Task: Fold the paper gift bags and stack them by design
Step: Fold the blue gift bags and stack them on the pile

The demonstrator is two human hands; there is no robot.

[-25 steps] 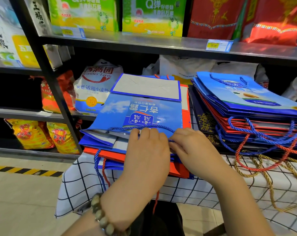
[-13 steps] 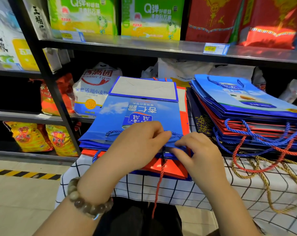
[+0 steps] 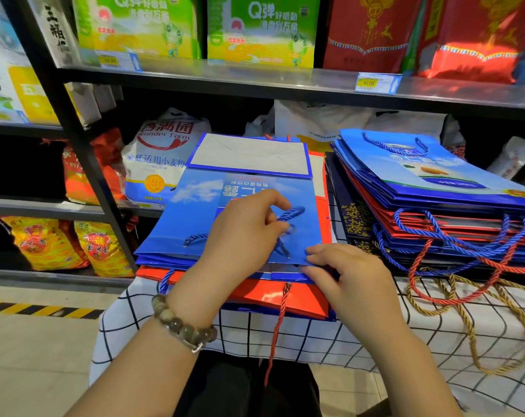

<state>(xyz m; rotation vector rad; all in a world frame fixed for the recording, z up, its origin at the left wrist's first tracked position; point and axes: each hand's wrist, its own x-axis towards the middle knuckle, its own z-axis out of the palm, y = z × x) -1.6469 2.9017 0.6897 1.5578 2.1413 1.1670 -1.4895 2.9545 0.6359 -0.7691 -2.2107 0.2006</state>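
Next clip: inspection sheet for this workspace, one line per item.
Surface: checked cloth over a table, bags piled on it.
Job's things: blue gift bag lies flat atop the left pile, red bag under it; right stack of folded blue and red bags.
Clutter: nothing seen.
Hands: left hand pinches the blue cord handle; right hand pinches the blue gift bag's near edge.
Cables: nothing seen; gold cords dangle from the right stack.
Surroundings: shop shelf with flour sack and green boxes.
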